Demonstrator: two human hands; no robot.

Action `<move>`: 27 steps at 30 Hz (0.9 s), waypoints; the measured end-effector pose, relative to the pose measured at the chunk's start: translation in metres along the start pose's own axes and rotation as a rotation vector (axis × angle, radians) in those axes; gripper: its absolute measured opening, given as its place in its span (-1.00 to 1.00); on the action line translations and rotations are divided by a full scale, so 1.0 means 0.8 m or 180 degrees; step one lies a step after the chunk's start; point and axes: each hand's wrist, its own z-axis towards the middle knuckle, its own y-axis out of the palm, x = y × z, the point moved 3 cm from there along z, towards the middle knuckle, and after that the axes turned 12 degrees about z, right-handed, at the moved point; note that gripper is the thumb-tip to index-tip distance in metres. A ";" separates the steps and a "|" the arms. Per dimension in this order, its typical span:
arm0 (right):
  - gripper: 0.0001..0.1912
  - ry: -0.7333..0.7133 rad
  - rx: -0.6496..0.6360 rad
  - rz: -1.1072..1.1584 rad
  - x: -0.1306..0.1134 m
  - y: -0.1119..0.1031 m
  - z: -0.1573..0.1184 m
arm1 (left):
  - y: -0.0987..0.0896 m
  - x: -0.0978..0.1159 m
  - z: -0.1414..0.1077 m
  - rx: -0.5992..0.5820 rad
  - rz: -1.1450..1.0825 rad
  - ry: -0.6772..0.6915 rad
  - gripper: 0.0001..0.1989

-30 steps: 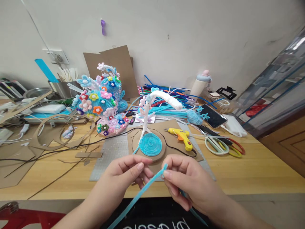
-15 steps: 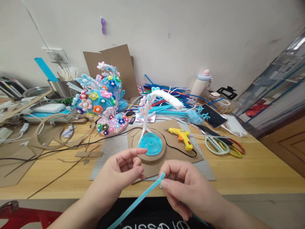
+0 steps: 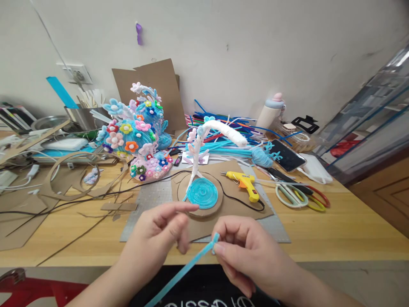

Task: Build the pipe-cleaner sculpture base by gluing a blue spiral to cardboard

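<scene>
My right hand (image 3: 246, 256) pinches a light-blue pipe cleaner (image 3: 182, 273) near a small bend at its end; the long part slants down to the lower left. My left hand (image 3: 162, 232) holds nothing, its fingers apart and the index stretched out, a short way left of the bend. Beyond the hands, a blue spiral disc (image 3: 202, 193) lies on a round cardboard base (image 3: 182, 187). From that base rises a white wrapped stem (image 3: 196, 157), bent over to the right at its top, with small pink and blue flowers along it.
A yellow glue gun (image 3: 244, 184) lies right of the base, its black cord crossing the table. Scissors (image 3: 290, 196) and a phone (image 3: 289, 154) are farther right. A finished flower piece (image 3: 131, 138) stands left, with pipe cleaners (image 3: 217, 123) heaped behind and cardboard rings (image 3: 51, 179) far left.
My left hand has lowered slightly, with its thumb and fingers shifting. My right hand keeps its pinch on the pipe cleaner, which has moved a little down and left.
</scene>
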 end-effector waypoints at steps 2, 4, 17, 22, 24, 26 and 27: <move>-0.79 -0.0018 -0.0078 -0.0059 0.000 0.000 0.001 | 0.004 0.013 -0.004 -0.0262 0.0280 0.0535 -0.62; -0.84 -0.0010 -0.0193 -0.0133 -0.001 0.001 0.002 | 0.010 0.026 -0.008 -0.0575 0.0704 0.1012 -0.55; -0.78 0.0646 -0.0442 0.0420 0.003 -0.009 0.003 | 0.018 0.040 -0.018 -0.0204 0.1957 0.1965 -0.81; -0.78 0.0888 -0.0525 0.0702 0.002 -0.009 0.006 | 0.025 0.045 -0.024 0.0032 0.2783 0.2186 -0.84; -0.80 0.1054 -0.0642 0.0811 0.002 -0.008 0.005 | 0.028 0.046 -0.026 0.0108 0.3124 0.2340 -0.85; -0.82 0.1246 -0.0763 0.0913 0.002 -0.006 0.004 | 0.031 0.046 -0.027 0.0143 0.3307 0.2496 -0.82; -0.83 0.1325 -0.0798 0.0959 0.002 -0.005 0.003 | 0.031 0.045 -0.028 0.0146 0.3320 0.2511 -0.80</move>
